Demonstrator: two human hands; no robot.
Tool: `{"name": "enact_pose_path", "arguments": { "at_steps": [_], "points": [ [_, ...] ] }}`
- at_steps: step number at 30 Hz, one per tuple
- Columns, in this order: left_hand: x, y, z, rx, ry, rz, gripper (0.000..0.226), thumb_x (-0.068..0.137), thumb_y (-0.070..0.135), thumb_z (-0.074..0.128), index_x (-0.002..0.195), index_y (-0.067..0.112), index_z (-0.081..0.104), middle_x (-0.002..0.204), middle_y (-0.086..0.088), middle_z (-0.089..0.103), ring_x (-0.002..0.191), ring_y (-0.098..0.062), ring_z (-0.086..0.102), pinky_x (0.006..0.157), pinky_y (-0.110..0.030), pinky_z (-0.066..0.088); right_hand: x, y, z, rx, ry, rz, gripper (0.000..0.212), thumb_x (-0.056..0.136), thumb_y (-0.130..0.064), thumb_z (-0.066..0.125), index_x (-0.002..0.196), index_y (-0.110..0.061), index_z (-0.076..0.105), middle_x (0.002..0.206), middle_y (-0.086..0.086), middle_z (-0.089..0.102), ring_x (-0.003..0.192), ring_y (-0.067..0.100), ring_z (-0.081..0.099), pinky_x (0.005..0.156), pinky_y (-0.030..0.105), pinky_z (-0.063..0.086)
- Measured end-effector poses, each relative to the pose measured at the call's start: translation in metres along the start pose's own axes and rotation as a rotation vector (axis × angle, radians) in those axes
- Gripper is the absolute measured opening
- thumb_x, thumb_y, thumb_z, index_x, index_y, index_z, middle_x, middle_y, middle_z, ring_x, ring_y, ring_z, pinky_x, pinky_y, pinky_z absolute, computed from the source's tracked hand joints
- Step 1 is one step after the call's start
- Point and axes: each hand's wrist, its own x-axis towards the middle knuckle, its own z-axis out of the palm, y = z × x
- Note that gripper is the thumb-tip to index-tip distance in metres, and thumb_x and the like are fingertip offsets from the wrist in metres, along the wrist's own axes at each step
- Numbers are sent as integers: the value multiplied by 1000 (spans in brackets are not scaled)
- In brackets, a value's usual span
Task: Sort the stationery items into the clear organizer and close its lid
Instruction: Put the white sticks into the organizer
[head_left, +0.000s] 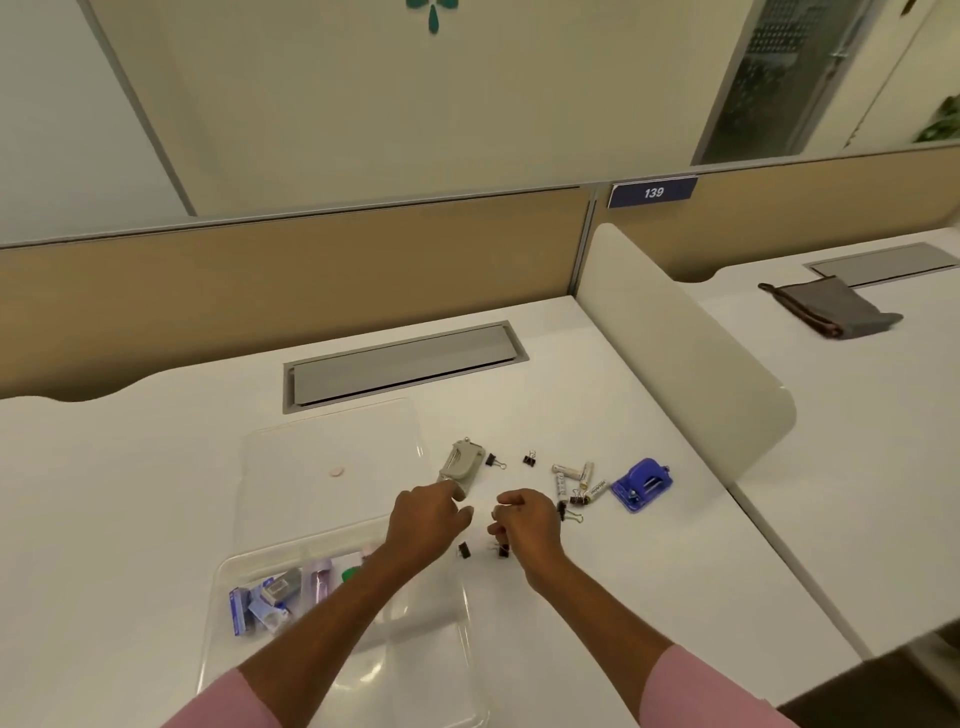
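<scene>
Lying open on the desk (130, 467), the organizer (221, 566) holds blue boxes (240, 610), a purple tube (322, 579) and a green item (350, 573) at its far end. Its lid (332, 441) lies flat behind. The left hand (428, 522) reaches the grey stapler (461, 460), grip unclear. The right hand (527, 525) is curled above clips (464, 549); whether it pinches anything is unclear.

White desk (156, 467): clear organizer (441, 639) near left; grey tool (460, 464), black binder clips (529, 459), batteries (576, 475) centre; blue hole punch (642, 484) right.
</scene>
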Motion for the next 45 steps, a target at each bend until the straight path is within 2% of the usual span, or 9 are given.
{"name": "enact_pose_path", "arguments": {
  "at_steps": [7, 10, 13, 21, 25, 30, 32, 39, 45],
  "points": [
    [22, 34, 22, -68, -17, 33, 30, 87, 42, 60, 108, 21, 65, 93, 5, 74, 92, -14, 66, 83, -27, 42, 30, 6, -42, -47, 130, -5, 6, 82, -7, 63, 86, -2, 66, 80, 13, 72, 53, 19, 67, 57, 34, 54],
    [34, 50, 30, -137, -27, 58, 32, 87, 44, 61, 109, 21, 67, 96, 4, 74, 90, -12, 66, 78, -26, 46, 44, 10, -61, -117, 222, -23, 17, 85, -22, 68, 77, -7, 65, 71, 4, 71, 52, 17, 69, 67, 39, 57],
    [47, 65, 40, -170, -52, 90, 33, 87, 43, 63, 111, 20, 68, 97, 1, 74, 88, -13, 66, 76, -24, 46, 57, 13, -81, -186, 290, -20, 26, 86, -32, 68, 70, -12, 64, 63, 1, 68, 54, 16, 69, 66, 39, 57],
    [88, 92, 72, -134, -71, 133, 30, 86, 38, 66, 109, 18, 70, 95, -2, 75, 99, -17, 63, 85, -30, 48, 88, 21, -116, -293, 368, 71, 35, 88, -40, 64, 82, -6, 67, 84, 11, 71, 79, 28, 66, 67, 32, 47],
    [107, 97, 86, -136, -82, 100, 29, 83, 41, 69, 106, 24, 70, 94, 2, 74, 101, -18, 61, 86, -38, 48, 97, 26, -118, -341, 405, 110, 37, 88, -43, 64, 89, -6, 65, 87, 11, 70, 80, 27, 65, 67, 33, 48],
    [126, 94, 104, -218, -92, 46, 25, 78, 34, 75, 101, 23, 73, 89, 2, 74, 94, -18, 63, 84, -38, 49, 104, 28, -110, -389, 471, 164, 38, 82, -51, 67, 69, -18, 53, 75, 3, 63, 71, 23, 62, 60, 31, 48],
    [132, 92, 110, -181, -104, 66, 25, 78, 33, 75, 101, 23, 73, 90, 2, 74, 94, -18, 62, 83, -36, 48, 105, 28, -107, -408, 492, 164, 40, 81, -51, 69, 63, -22, 48, 70, 0, 58, 67, 20, 59, 57, 29, 44],
    [147, 91, 125, 74, -130, 222, 30, 80, 38, 72, 107, 25, 70, 95, 1, 74, 97, -21, 59, 78, -33, 43, 112, 36, -96, -526, 506, 125, 32, 86, -47, 65, 77, -16, 61, 74, 1, 62, 62, 15, 56, 54, 25, 43],
    [158, 93, 130, 265, -194, 386, 29, 82, 42, 67, 105, 26, 69, 98, -1, 68, 101, -25, 50, 77, -33, 31, 115, 35, -94, -580, 472, 132, 28, 85, -42, 67, 84, -13, 65, 82, 4, 68, 73, 19, 64, 60, 29, 51]
  ]
}}
